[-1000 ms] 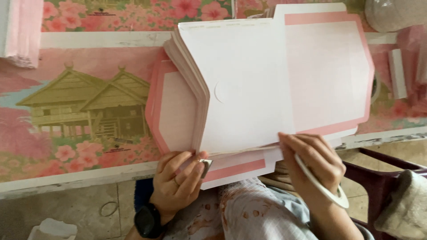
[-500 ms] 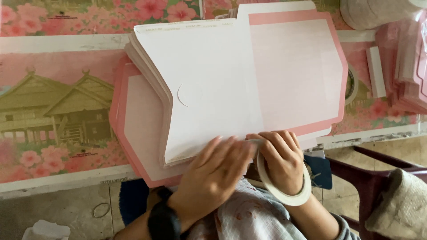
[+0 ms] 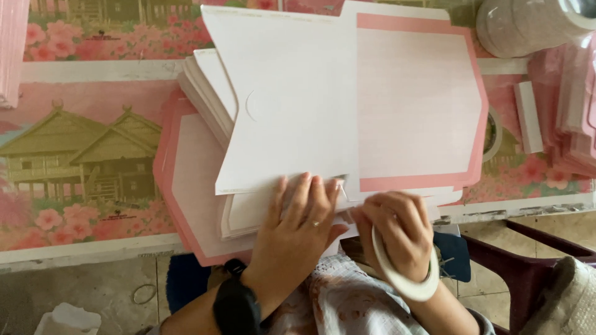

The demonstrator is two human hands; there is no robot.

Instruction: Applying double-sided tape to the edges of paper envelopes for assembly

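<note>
Worktop left of card stack was left bare; free passage was offered there. Right side was crowded by white block, pink piles and plastic-wrapped roll at far corner. Near edge was blocked by left hand and right hand with tape ring.

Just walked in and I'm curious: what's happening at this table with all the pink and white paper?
A person sits at a table covered with a flowery pink cloth, working on a stack of flat, unfolded envelopes, white with pink borders. The left hand lies flat on the near edge of the top sheet. The right hand sits beside it at that edge, with a roll of white tape looped around it. More pink stacks lie at the right.
</note>
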